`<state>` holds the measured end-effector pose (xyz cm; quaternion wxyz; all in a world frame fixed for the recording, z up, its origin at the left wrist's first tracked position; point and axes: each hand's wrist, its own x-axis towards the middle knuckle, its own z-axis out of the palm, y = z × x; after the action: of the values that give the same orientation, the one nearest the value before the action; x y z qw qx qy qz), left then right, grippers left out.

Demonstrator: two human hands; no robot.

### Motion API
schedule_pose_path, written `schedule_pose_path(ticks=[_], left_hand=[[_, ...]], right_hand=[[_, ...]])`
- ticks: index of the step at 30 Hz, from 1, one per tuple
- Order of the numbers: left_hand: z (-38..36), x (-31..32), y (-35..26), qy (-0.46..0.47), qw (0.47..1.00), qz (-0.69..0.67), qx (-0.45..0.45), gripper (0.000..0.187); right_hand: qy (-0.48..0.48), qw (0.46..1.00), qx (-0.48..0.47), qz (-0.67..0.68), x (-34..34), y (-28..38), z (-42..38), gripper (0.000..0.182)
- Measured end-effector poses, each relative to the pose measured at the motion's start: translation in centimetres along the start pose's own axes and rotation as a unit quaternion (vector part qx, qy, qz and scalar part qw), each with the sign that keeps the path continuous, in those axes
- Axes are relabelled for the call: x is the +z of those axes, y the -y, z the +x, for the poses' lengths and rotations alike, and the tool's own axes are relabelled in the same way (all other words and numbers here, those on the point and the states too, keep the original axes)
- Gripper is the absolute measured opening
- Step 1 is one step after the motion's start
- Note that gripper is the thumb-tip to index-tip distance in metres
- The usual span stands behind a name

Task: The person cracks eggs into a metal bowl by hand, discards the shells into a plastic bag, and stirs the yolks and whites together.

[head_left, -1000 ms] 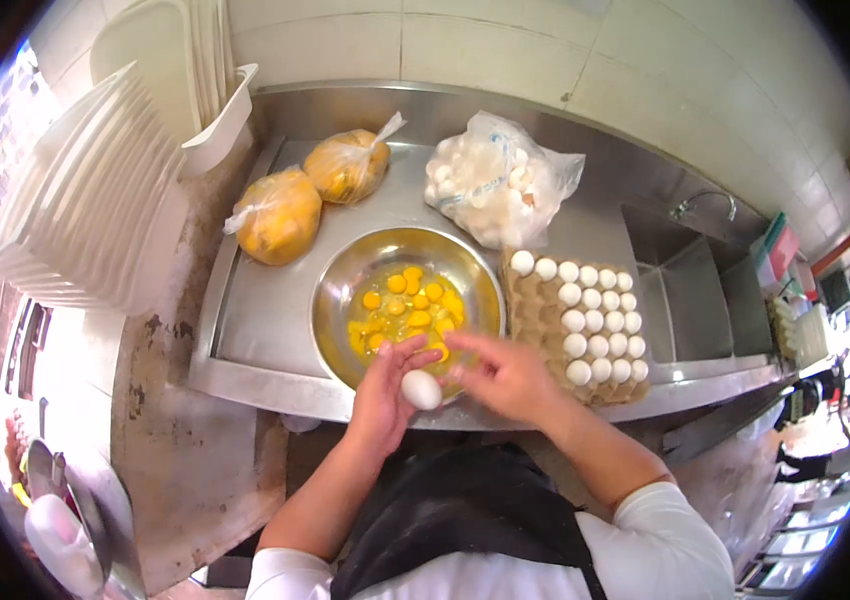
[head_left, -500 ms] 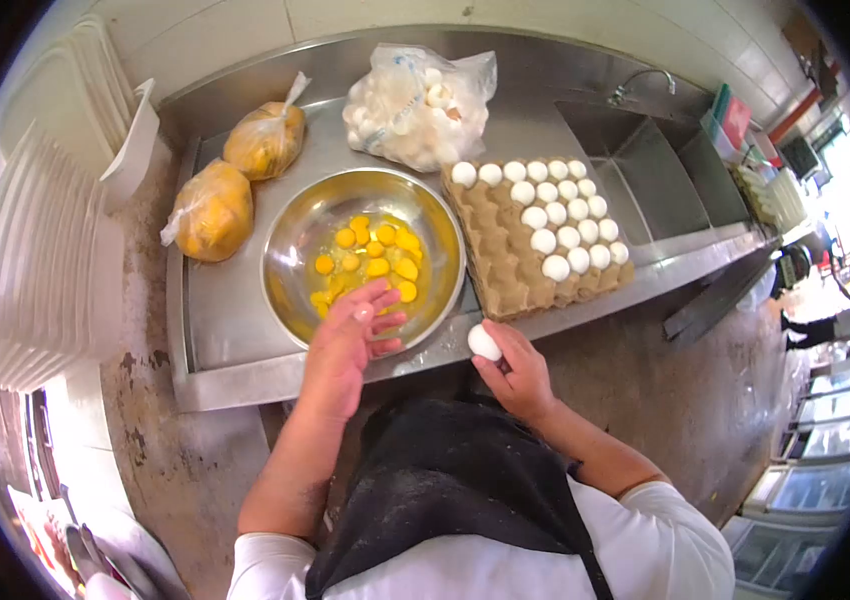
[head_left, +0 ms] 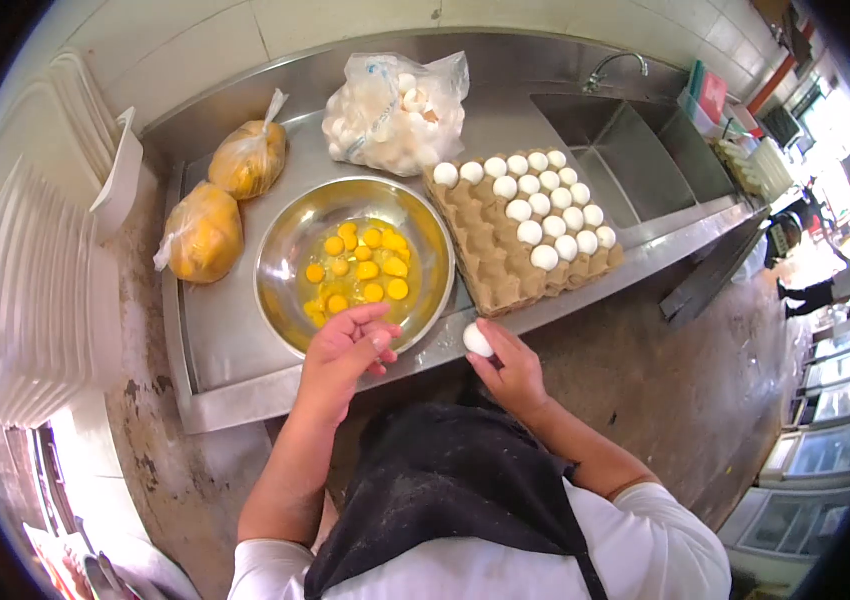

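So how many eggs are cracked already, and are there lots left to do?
About a dozen yolks already sit in the metal bowl, and the near half of the egg tray is empty. In hand: the right hand holds one whole egg at the counter edge; the left hand is at the bowl's rim. Left: roughly sixteen eggs in the tray.

The round steel mixing bowl (head_left: 290,250) is polished metal, pretty glossy, with wet shiny yolks in it. The long stainless steel table (head_left: 215,340) looks duller, brushed and a bit smudged. The brown pulp-paper egg tray (head_left: 490,270) is matt and rough. The smooth white egg (head_left: 477,340) has a chalky matt shell. The clear plastic bags (head_left: 395,110) are thin, crinkly and shiny.
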<state>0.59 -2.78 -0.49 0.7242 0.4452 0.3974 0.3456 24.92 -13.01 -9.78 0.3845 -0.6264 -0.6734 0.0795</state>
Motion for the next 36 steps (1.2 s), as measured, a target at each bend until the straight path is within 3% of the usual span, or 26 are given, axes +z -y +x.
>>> schedule_pose_path(ticks=[2, 3, 5, 6, 8, 10, 12, 18, 19, 21, 24, 36], left_hand=[[0.6, -0.2, 0.8, 0.047, 0.999, 0.023, 0.013, 0.043], [1.0, -0.1, 1.0, 0.047, 0.999, 0.022, 0.015, 0.043], [1.6, 0.1, 1.2, 0.081, 0.982, 0.139, 0.095, 0.048], [1.6, 0.5, 0.8, 0.078, 0.983, 0.135, 0.099, 0.048], [1.4, 1.1, -0.6, 0.069, 0.978, 0.156, 0.119, 0.05], [1.4, 1.3, -1.3, 0.062, 0.974, 0.168, 0.14, 0.049], [1.5, 1.1, -1.5, 0.055, 0.969, 0.182, 0.159, 0.049], [2.0, 1.3, -1.7, 0.045, 0.952, 0.24, 0.184, 0.045], [2.0, 1.4, -1.8, 0.047, 0.948, 0.256, 0.184, 0.043], [2.3, 1.7, -2.0, 0.049, 0.943, 0.273, 0.185, 0.041], [2.7, 1.8, -1.7, 0.036, 0.945, 0.266, 0.187, 0.038], [4.2, 2.2, 0.0, -0.062, 0.923, 0.32, 0.202, 0.032]], right_hand=[[0.01, 0.975, 0.14, 0.175, -0.9, 2.7, 1.6, 0.045], [0.011, 0.975, 0.137, 0.173, -0.4, 3.3, 2.3, 0.045], [-0.02, 0.916, 0.149, 0.371, 0.2, 4.3, 3.5, 0.045], [-0.017, 0.918, 0.144, 0.369, -0.1, 4.7, 4.2, 0.045], [0.038, 0.843, 0.223, 0.489, -1.0, 6.1, 5.8, 0.044], [0.059, 0.817, 0.246, 0.518, -1.4, 7.1, 6.8, 0.045], [0.103, 0.738, 0.292, 0.6, -1.5, 7.4, 7.5, 0.048], [0.142, 0.7, 0.311, 0.627, -0.7, 7.7, 8.7, 0.048], [0.142, 0.7, 0.31, 0.627, -0.6, 7.7, 8.8, 0.048], [0.145, 0.755, 0.31, 0.559, -0.1, 7.6, 9.1, 0.046], [0.146, 0.778, 0.29, 0.538, 0.4, 7.3, 9.5, 0.042], [0.181, 0.804, 0.288, 0.487, 1.2, 6.2, 10.8, 0.038]])
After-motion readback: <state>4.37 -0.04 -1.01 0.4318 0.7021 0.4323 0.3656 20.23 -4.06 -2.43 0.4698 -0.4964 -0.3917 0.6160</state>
